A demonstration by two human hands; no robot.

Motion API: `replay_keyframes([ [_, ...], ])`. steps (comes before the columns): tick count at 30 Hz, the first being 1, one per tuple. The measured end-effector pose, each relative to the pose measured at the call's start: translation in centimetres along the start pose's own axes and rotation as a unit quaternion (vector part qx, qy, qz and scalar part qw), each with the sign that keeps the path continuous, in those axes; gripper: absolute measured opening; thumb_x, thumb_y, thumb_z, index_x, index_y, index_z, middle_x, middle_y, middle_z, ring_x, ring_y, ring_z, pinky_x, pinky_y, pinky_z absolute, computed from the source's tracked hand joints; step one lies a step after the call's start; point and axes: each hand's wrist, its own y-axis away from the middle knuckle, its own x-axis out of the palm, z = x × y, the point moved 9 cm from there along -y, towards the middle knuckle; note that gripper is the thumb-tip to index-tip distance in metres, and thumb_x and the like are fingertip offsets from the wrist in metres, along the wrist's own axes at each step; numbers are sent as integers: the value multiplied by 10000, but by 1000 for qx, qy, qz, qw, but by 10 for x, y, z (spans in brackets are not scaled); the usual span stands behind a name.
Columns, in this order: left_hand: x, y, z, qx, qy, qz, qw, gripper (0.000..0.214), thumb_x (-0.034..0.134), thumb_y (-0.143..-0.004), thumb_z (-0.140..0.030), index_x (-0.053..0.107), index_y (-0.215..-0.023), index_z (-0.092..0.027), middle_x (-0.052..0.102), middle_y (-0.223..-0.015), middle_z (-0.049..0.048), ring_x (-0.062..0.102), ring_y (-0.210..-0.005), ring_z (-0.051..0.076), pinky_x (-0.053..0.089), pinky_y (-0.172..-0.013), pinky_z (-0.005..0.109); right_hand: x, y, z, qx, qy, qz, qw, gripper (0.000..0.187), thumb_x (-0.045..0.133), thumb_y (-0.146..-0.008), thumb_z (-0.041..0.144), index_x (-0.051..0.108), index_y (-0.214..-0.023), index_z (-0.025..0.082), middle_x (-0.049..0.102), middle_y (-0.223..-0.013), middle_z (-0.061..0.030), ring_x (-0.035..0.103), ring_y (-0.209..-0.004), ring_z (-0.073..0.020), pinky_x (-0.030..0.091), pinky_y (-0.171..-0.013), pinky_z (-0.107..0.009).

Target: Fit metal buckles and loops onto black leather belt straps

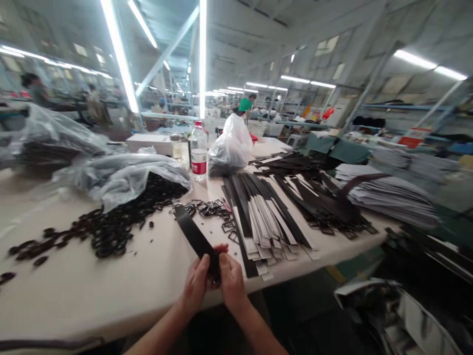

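Both hands grip one black strap point(195, 232) near the front edge of the table. My left hand point(195, 283) pinches its near end from the left, thumb on top. My right hand point(231, 281) closes on the same end from the right. The strap slants up and away to the left, its far end by a pile of metal buckles point(210, 208). A small dark shiny piece shows between my hands at the near end; its kind is partly hidden. Right of my hands lies a fanned stack of black straps with pale undersides point(266, 212).
Black rings point(111, 236) spill from a clear plastic bag point(125, 172) on the left. A bottle point(198, 153) and a white bag point(232, 143) stand behind. Buckled straps point(325, 207) and pale stacked sheets point(384, 192) lie right. A person in green point(246, 103) is far off.
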Motion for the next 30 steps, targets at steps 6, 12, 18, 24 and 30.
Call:
replay_keyframes([
  [6,0,7,-3,12,11,30,999,483,579,-918,-536,707,-1253,-213,712,-1224,133,562,-642,152,472,-537,276,3,0,9,13,11,-3,1000,682,473,-860,847,606,-829,179,529,-548,1,494,-405,-157,435,-374,-267],
  [12,-2,9,5,-5,14,36,999,508,574,-919,-562,675,-1293,-234,683,-1296,139,584,-642,148,468,-498,252,5,3,-7,49,-11,-14,999,687,492,-844,851,633,-852,179,533,-568,-6,503,-429,-176,438,-370,-284],
  [18,-2,3,2,27,-14,48,998,566,555,-908,-617,685,-1268,-199,681,-1317,124,596,-1250,296,444,-1121,406,-5,-4,2,-18,28,-53,998,692,507,-876,807,719,-903,148,653,-699,-80,626,-629,-241,528,-517,-303],
  [24,5,5,-5,63,-85,84,991,573,500,-954,-575,588,-1369,-190,592,-1436,134,552,-1309,303,413,-1148,445,-10,-1,30,-97,135,-29,986,640,415,-965,730,684,-798,174,626,-645,-58,581,-571,-215,465,-490,-283],
  [30,20,8,-2,76,-92,141,983,526,618,-920,-491,575,-1345,-183,690,-1248,151,672,-1089,280,520,-984,431,-41,-6,98,-209,270,-10,940,547,348,-1034,615,590,-766,204,565,-594,-3,542,-517,-172,423,-480,-257],
])
